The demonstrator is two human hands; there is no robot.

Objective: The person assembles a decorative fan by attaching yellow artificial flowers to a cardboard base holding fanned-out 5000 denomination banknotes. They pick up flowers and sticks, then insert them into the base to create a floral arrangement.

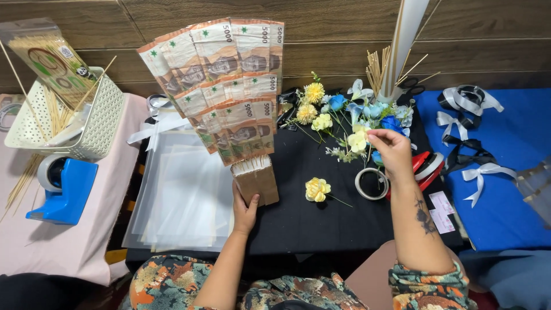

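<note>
The banknote fan (221, 86) is kept upright by the left hand (245, 208) closed round its brown base (258, 182), while a yellow flower (357, 140) is pinched in the right hand (394, 150) fingers.

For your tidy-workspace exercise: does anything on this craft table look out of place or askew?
One yellow artificial flower lies alone on the black tablecloth, apart from the flower pile. Thin wooden skewers spill loosely beside the white basket.

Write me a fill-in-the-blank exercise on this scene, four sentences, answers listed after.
1. The left hand grips the brown base of a fan of ____.
2. The right hand reaches into the artificial ____.
3. A single yellow flower lies on the ____ cloth.
4. The tape dispenser is ____.

Answers: banknotes; flowers; black; blue
</note>
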